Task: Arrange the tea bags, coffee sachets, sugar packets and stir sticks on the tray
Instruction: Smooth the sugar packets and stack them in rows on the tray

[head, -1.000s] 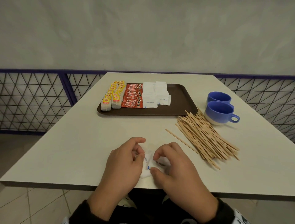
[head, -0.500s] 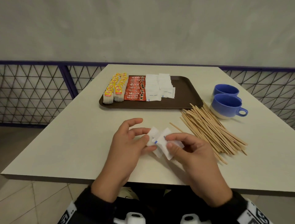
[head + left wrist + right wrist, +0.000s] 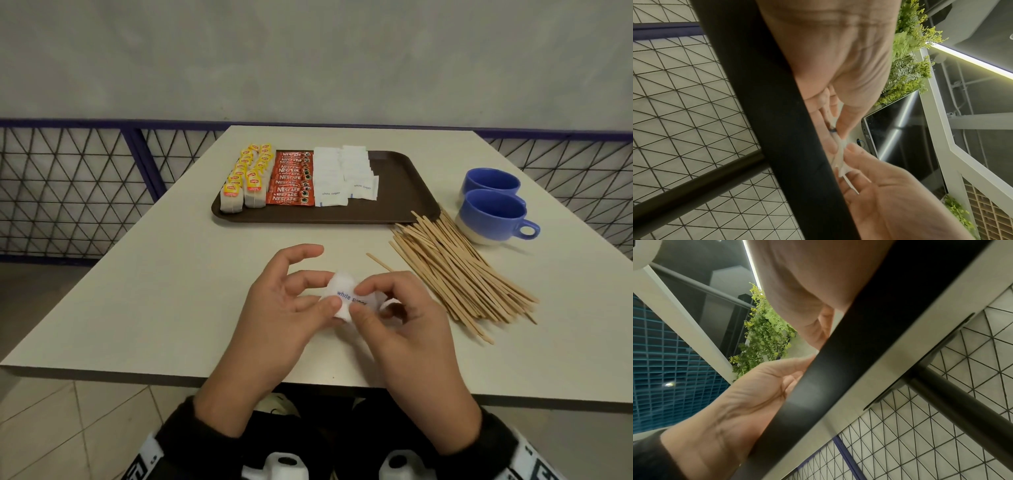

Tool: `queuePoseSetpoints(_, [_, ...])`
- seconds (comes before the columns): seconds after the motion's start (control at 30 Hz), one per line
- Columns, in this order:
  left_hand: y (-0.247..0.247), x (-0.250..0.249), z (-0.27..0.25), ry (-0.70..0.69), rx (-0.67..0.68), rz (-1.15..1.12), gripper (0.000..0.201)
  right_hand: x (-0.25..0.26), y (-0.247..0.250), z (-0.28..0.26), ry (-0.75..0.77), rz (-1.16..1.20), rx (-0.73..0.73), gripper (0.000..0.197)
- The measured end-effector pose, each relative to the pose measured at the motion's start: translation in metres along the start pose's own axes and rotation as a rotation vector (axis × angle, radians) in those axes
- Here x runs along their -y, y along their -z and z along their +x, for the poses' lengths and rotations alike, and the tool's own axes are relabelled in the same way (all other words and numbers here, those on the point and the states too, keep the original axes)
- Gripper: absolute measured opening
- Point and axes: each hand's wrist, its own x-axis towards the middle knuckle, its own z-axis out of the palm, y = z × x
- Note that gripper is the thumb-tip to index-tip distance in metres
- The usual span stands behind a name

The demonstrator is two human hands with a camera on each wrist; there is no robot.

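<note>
Both hands, left hand (image 3: pixel 274 308) and right hand (image 3: pixel 404 318), pinch loose white sugar packets (image 3: pixel 346 298); next, square them and lay them on the tray (image 3: pixel 394 178).

Left hand (image 3: pixel 274 308): over the table's near edge, thumb and fingers pinching white sugar packets (image 3: pixel 346 298), index finger raised and curled | Right hand (image 3: pixel 400 318): just beside it, thumb and forefinger pinching the same packets, other fingers curled under | Both wrists in dark sleeves, off the table's near edge
</note>
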Motion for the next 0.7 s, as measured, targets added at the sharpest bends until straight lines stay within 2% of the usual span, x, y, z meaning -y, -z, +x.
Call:
queuePoseSetpoints(0.1, [0.002,0.001,0.0,-0.019,-0.023,-0.064,0.054,-0.001,-0.002,0.002,-0.078,0.078,0.018,0.025])
queuePoseSetpoints(0.2, [0.003,0.002,0.0,-0.024,-0.023,-0.094,0.053,0.001,-0.002,0.005,-0.148,0.174,0.08,0.019])
queuePoseSetpoints(0.3, [0.0,0.001,-0.002,-0.01,0.007,-0.04,0.054,0.0,0.003,0.007,-0.178,0.285,0.054,0.018])
queuePoseSetpoints(0.4, [-0.005,0.002,-0.002,0.012,0.069,0.045,0.051,0.0,0.008,0.006,-0.187,0.365,0.027,0.025])
queuePoseSetpoints(0.57, [-0.004,0.001,0.0,0.025,0.042,-0.01,0.043,-0.004,0.005,0.005,-0.099,0.212,0.045,0.035])
queuePoseSetpoints(0.7, [-0.005,-0.001,-0.001,0.044,0.037,-0.05,0.039,-0.007,0.004,0.004,-0.099,0.15,0.037,0.037])
